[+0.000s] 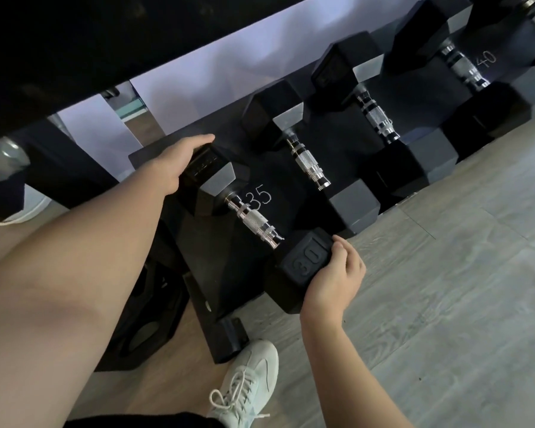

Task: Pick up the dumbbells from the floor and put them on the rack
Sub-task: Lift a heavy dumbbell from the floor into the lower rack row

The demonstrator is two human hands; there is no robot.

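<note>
A black hex dumbbell [255, 222] marked 30 lies on the lowest shelf of the rack [331, 149], beside a chalked "35". My left hand [175, 160] cups its far head from the left. My right hand [334, 278] grips its near head, fingers wrapped over the end face with the 30. Its chrome handle shows between the two hands.
To the right on the same shelf lie a second hex dumbbell [309, 163], a third [379, 118] and another [464, 67] near a chalked "40". An upper rack shelf [74, 41] overhangs at top left. My white shoe [244, 381] stands on the wood floor by the rack's foot [229, 338].
</note>
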